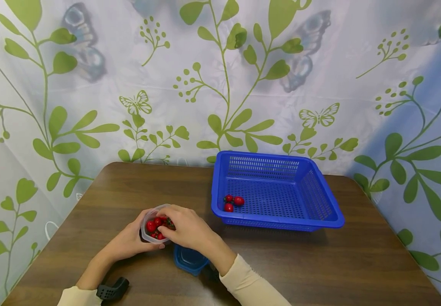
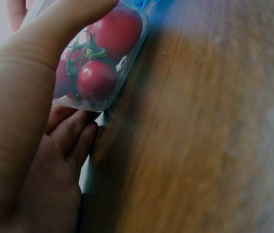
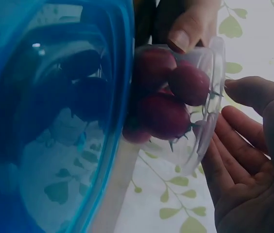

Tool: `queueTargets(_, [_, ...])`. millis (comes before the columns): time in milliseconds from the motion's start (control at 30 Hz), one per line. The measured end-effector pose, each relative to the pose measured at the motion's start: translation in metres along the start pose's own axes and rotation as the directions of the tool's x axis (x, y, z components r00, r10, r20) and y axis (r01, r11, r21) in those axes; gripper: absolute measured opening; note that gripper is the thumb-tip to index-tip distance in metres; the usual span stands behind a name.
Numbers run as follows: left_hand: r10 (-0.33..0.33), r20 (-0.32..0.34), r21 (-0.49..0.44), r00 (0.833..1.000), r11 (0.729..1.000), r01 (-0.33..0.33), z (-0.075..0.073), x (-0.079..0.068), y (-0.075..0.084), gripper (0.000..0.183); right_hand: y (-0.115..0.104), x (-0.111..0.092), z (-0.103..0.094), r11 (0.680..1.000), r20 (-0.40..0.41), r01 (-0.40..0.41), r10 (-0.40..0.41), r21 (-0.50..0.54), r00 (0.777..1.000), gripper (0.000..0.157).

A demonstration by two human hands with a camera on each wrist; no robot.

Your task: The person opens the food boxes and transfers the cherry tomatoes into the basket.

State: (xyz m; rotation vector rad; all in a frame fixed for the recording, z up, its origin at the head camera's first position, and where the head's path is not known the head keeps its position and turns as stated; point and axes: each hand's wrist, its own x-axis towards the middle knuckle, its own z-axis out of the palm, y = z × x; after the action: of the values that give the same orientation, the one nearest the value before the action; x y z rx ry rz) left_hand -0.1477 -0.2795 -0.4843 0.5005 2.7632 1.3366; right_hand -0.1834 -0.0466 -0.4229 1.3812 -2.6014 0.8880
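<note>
My left hand (image 1: 134, 240) grips a small clear plastic container (image 1: 144, 231) by its side, with the thumb along the near wall. Inside lie several red cherry tomatoes (image 1: 151, 226) with green stems; the left wrist view shows tomatoes (image 2: 98, 80) pressed near the clear wall. Over the container's mouth reaches my right hand (image 1: 187, 227), its thumb and fingers apart around the tomatoes. In the right wrist view the right hand's fingers (image 3: 241, 141) are right at the rim, their tips partly hidden. A blue lid (image 1: 190, 260) lies on the table below the right hand.
A blue perforated basket (image 1: 278, 219) stands at the back right of the brown wooden table (image 1: 320, 259), with three red tomatoes (image 1: 238, 201) in its left corner. Behind hangs a leaf-and-butterfly patterned curtain (image 1: 243, 85). A black wrist mount (image 1: 113, 290) sits by the left sleeve.
</note>
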Motion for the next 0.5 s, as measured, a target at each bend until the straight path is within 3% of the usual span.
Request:
queueTargets(200, [0.004,-0.002,-0.009,1.000,1.000,-0.004,-0.001,0.000,0.001,0.096,-0.003,0.003,0.008,1.000,-0.023,-0.019,0.019,-0.024,1.000,0.032])
queueTargets(500, [0.019,-0.001,0.002,1.000,1.000,-0.019,0.000,0.000,-0.001,0.096,-0.007,0.007,0.015,0.996,0.007,-0.049,0.049,-0.071,0.999,0.029])
